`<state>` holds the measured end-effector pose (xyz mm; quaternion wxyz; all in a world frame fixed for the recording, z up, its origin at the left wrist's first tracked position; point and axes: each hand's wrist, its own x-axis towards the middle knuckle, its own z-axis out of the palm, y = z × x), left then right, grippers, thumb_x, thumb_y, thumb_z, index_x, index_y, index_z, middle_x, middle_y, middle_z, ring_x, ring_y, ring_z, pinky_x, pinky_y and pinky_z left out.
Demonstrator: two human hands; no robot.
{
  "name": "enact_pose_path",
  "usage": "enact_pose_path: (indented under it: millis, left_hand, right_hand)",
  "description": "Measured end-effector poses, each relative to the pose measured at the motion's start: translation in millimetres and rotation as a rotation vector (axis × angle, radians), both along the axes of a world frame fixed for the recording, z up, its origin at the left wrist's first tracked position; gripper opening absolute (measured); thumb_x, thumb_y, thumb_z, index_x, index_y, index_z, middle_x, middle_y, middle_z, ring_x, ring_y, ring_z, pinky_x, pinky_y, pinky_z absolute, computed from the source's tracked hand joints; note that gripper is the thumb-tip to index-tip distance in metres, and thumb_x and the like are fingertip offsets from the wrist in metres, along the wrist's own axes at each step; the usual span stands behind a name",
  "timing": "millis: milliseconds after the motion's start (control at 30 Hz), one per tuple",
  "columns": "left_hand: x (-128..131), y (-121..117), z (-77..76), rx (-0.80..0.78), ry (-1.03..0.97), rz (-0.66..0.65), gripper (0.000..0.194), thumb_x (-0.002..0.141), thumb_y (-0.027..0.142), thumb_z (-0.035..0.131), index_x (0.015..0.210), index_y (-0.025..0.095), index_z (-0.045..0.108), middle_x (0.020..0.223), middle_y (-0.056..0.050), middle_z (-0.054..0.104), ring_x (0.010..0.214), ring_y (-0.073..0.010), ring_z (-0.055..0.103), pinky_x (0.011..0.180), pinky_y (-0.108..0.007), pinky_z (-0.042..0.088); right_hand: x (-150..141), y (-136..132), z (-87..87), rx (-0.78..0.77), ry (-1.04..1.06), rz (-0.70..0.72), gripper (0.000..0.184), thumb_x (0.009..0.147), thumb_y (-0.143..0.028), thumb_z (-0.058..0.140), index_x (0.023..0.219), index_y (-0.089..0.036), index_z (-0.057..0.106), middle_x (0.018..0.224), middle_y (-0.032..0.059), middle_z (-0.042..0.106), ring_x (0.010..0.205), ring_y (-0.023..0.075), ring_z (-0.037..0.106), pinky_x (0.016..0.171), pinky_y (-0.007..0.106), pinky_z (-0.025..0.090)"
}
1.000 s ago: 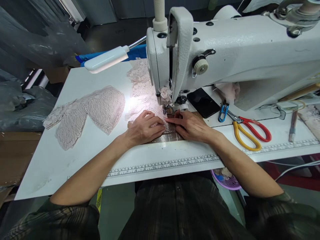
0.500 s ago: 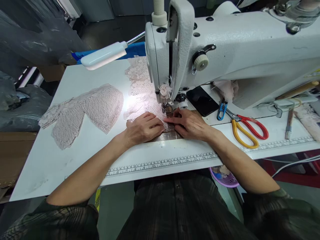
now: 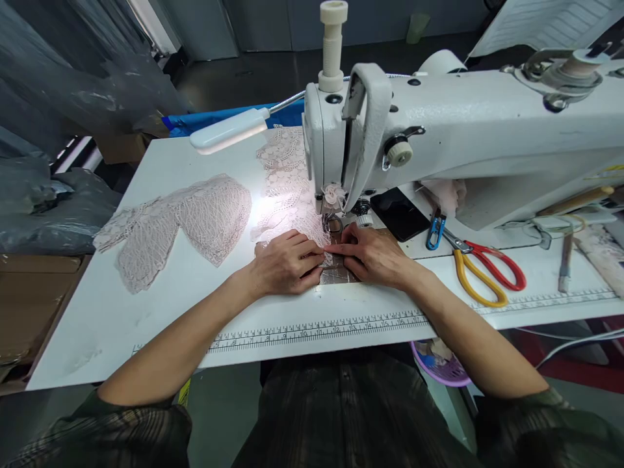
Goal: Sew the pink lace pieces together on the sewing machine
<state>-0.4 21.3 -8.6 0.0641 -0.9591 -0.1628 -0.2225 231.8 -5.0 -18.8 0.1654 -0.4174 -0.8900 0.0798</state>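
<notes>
A piece of pale pink lace fabric (image 3: pixel 287 188) lies under the needle area of a white sewing machine (image 3: pixel 336 149) and runs back along its left side. My left hand (image 3: pixel 287 263) rests on the lace's near end, its fingers curled and pressed together over the edge. From the right, my right hand (image 3: pixel 373 257) meets it in front of the presser foot (image 3: pixel 332 224), index finger and thumb closed at the lace edge. The fingertips of both hands nearly touch. Beneath them is a metal plate (image 3: pixel 336 274). Most of the lace edge is hidden by my fingers.
Another lace piece (image 3: pixel 209 218) lies on the white table at left. A lamp (image 3: pixel 229 130) lights the work. Right of my hands are a black phone (image 3: pixel 400 214), blue thread snips (image 3: pixel 435 233) and scissors with red and yellow handles (image 3: pixel 480 266). A printed ruler (image 3: pixel 316 331) lines the front edge.
The camera view has tilted up, so the table and machine sit lower in the picture. My left hand covers slightly more of the near lace edge; the right hand keeps nearly the same pose.
</notes>
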Motion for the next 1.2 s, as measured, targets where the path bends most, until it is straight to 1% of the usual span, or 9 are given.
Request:
enact_pose_path:
  millis: [233, 467, 667, 800, 900, 1000, 1067, 1200]
  left_hand:
    - [-1.2, 6.9, -2.8, 0.019, -0.004, -0.001, 0.018, 0.09, 0.022, 0.056, 0.092, 0.015, 0.071, 0.085, -0.006, 0.072, 0.072, -0.0163, 0.062, 0.069, -0.031, 0.051]
    - [-1.1, 18.6, -2.3, 0.006, 0.032, -0.049, 0.018, 0.089, 0.021, 0.053, 0.088, 0.015, 0.07, 0.085, -0.005, 0.071, 0.074, -0.0161, 0.063, 0.074, -0.032, 0.05]
    - [-0.5, 24.8, -3.5, 0.0, 0.025, -0.045, 0.019, 0.088, 0.024, 0.053, 0.087, 0.016, 0.07, 0.086, -0.006, 0.071, 0.073, -0.0165, 0.062, 0.076, -0.035, 0.049]
    - [-0.8, 26.4, -3.0, 0.022, 0.044, -0.039, 0.02, 0.088, 0.025, 0.053, 0.089, 0.016, 0.07, 0.09, -0.006, 0.071, 0.074, -0.0174, 0.062, 0.077, -0.036, 0.048]
    - [-1.3, 26.8, -2.6, 0.027, 0.071, -0.021, 0.022, 0.088, 0.027, 0.052, 0.093, 0.015, 0.07, 0.096, -0.008, 0.072, 0.081, -0.0196, 0.063, 0.081, -0.038, 0.047]
    - [-1.8, 26.6, -1.5, 0.029, 0.098, 0.001, 0.026, 0.09, 0.029, 0.051, 0.099, 0.013, 0.07, 0.105, -0.012, 0.07, 0.086, -0.0218, 0.065, 0.083, -0.04, 0.047]
    - [-1.8, 26.3, -0.1, 0.032, 0.12, 0.013, 0.029, 0.09, 0.03, 0.051, 0.101, 0.011, 0.07, 0.109, -0.014, 0.069, 0.085, -0.0222, 0.065, 0.083, -0.041, 0.047]
    - [-1.4, 26.3, 2.3, 0.022, 0.147, 0.048, 0.031, 0.091, 0.033, 0.05, 0.104, 0.011, 0.069, 0.108, -0.015, 0.068, 0.084, -0.0232, 0.063, 0.083, -0.043, 0.046]
  right_hand:
    - [-2.5, 0.9, -2.0, -0.04, -0.058, -0.068, 0.044, 0.089, -0.019, 0.053, 0.131, -0.026, 0.064, 0.105, 0.0125, 0.056, 0.087, 0.021, 0.054, 0.079, 0.037, 0.049]
    - [-8.1, 0.3, 3.1, 0.008, -0.133, -0.131, 0.043, 0.091, -0.02, 0.049, 0.131, -0.025, 0.065, 0.108, 0.0134, 0.057, 0.081, 0.0186, 0.053, 0.07, 0.03, 0.047]
    - [-12.5, 1.0, 6.3, 0.02, -0.212, -0.187, 0.045, 0.093, -0.023, 0.046, 0.135, -0.026, 0.06, 0.115, 0.0148, 0.058, 0.077, 0.0179, 0.054, 0.066, 0.028, 0.045]
    - [-9.1, -0.2, 3.3, 0.024, -0.168, -0.148, 0.043, 0.093, -0.024, 0.047, 0.134, -0.025, 0.061, 0.112, 0.0137, 0.058, 0.079, 0.0181, 0.054, 0.068, 0.029, 0.047]
    - [-7.5, -0.9, 2.1, 0.025, -0.131, -0.112, 0.04, 0.093, -0.024, 0.048, 0.131, -0.023, 0.063, 0.111, 0.0131, 0.059, 0.083, 0.0187, 0.055, 0.072, 0.03, 0.048]
    - [-9.0, -0.5, 3.1, 0.023, -0.141, -0.131, 0.04, 0.094, -0.022, 0.046, 0.13, -0.022, 0.063, 0.112, 0.0137, 0.059, 0.085, 0.0192, 0.056, 0.073, 0.031, 0.048]
    - [-10.3, -0.4, 4.0, 0.02, -0.149, -0.142, 0.04, 0.094, -0.022, 0.046, 0.131, -0.022, 0.063, 0.112, 0.0141, 0.06, 0.085, 0.0196, 0.056, 0.073, 0.031, 0.048]
    - [-10.6, -1.4, 4.3, 0.004, -0.131, -0.124, 0.04, 0.095, -0.024, 0.046, 0.131, -0.022, 0.063, 0.112, 0.0149, 0.059, 0.086, 0.0211, 0.056, 0.073, 0.033, 0.049]
